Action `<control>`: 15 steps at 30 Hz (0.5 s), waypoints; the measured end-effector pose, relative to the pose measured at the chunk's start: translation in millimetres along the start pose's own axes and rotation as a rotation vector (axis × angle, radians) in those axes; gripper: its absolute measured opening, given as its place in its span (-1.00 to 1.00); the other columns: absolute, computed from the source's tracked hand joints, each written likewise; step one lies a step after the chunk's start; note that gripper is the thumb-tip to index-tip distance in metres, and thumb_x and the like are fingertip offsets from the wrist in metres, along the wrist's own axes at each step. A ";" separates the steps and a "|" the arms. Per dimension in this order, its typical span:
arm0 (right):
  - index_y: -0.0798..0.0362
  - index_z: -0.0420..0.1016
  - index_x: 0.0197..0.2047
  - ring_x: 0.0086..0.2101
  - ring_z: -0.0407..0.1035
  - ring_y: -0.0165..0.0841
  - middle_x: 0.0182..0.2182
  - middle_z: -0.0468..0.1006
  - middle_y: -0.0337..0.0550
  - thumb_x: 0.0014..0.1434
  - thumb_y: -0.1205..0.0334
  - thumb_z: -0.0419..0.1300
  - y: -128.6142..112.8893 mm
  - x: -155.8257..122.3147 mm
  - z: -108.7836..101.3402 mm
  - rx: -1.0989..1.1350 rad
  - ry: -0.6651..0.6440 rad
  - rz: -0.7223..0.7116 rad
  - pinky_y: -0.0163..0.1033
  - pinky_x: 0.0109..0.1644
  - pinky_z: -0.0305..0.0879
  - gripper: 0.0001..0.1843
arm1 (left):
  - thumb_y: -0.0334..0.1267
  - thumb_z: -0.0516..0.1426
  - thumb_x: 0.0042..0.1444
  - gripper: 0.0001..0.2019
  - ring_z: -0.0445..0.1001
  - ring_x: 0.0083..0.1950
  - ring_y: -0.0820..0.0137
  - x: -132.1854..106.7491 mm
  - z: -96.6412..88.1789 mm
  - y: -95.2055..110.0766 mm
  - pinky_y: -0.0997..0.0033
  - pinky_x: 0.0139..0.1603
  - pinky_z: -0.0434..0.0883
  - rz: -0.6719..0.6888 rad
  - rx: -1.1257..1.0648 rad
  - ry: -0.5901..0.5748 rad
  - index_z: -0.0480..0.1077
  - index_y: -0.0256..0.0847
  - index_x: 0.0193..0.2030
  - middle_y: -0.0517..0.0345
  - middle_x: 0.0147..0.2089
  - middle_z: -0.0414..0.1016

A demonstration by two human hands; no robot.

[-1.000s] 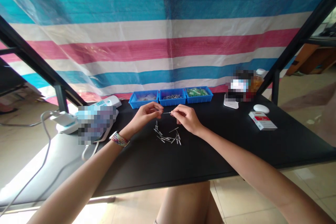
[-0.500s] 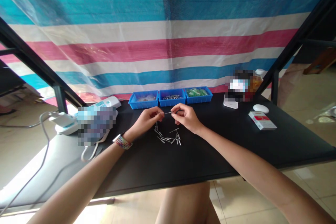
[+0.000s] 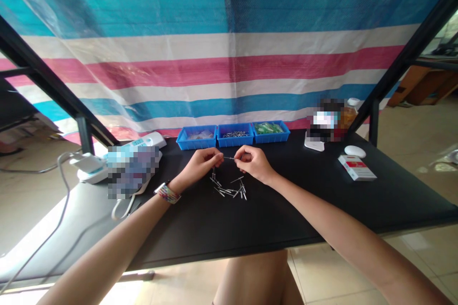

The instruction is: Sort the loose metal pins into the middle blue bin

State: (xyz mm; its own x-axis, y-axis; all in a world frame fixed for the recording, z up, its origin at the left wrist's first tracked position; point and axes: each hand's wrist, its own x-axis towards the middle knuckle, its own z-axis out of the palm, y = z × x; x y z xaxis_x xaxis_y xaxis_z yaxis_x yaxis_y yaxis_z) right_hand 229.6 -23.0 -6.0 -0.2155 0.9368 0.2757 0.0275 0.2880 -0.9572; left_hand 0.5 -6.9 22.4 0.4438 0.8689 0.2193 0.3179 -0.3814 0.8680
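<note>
the left forearm (image 3: 119, 243) and right forearm (image 3: 332, 224) slant inward, bare. the left hand (image 3: 201, 167) and right hand (image 3: 255, 164) face each other, just apart, each with thumb and index finger pinched together, the other fingers curled.

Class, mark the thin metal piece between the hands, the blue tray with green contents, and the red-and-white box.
Thin metal piece (image 3: 229, 157): head view, exposed middle.
Blue tray (image 3: 272, 138): head view, front wall.
Red-and-white box (image 3: 357, 167): head view, top face.
</note>
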 end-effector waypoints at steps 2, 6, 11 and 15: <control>0.05 0.54 -0.33 -0.57 0.42 -0.41 -0.56 0.51 -0.30 0.08 0.19 0.38 0.7 0.4 -0.4 -0.005 0.002 0.009 -0.33 -0.50 0.33 -0.85 | 0.23 0.21 0.28 -0.48 0.41 -0.36 0.39 -0.3 -0.7 -0.3 0.41 -0.29 0.37 -0.008 -0.006 -0.004 0.50 -0.25 -0.38 0.11 -0.41 0.51; 0.06 0.55 -0.34 -0.59 0.40 -0.41 -0.56 0.52 -0.28 0.07 0.13 0.41 0.5 0.3 0.3 0.035 0.001 0.036 -0.33 -0.52 0.33 -0.80 | 0.17 0.18 0.30 -0.51 0.42 -0.36 0.37 -0.7 -2.1 1.9 0.39 -0.27 0.39 -0.016 -0.022 -0.008 0.50 -0.25 -0.41 0.09 -0.43 0.51; 0.06 0.54 -0.37 -0.60 0.38 -0.41 -0.55 0.51 -0.27 0.03 0.05 0.43 2.0 7.2 -0.9 0.098 0.072 0.049 -0.31 -0.54 0.34 -0.73 | 0.02 0.16 0.27 -0.62 0.42 -0.36 0.36 0.5 -6.3 2.8 0.38 -0.26 0.40 -0.007 -0.030 0.025 0.47 -0.24 -0.42 0.09 -0.41 0.51; 0.06 0.57 -0.31 -0.59 0.35 -0.40 -0.54 0.50 -0.24 0.12 -0.09 0.38 3.7 29.2 -13.3 0.022 0.362 -0.047 -0.26 -0.49 0.33 -0.64 | -0.18 0.16 0.17 -0.80 0.45 -0.32 0.36 3.2 -15.0 -8.2 0.40 -0.24 0.38 0.011 0.074 0.033 0.50 -0.24 -0.37 0.13 -0.37 0.54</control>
State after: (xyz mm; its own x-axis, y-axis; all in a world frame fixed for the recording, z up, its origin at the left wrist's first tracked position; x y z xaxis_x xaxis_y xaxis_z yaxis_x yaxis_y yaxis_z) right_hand 236.4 8.1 -0.4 0.1431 0.9335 0.3288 0.0039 0.3317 -0.9434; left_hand -13.3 3.8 22.7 0.4198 0.8742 0.2441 0.3747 -0.4119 0.8306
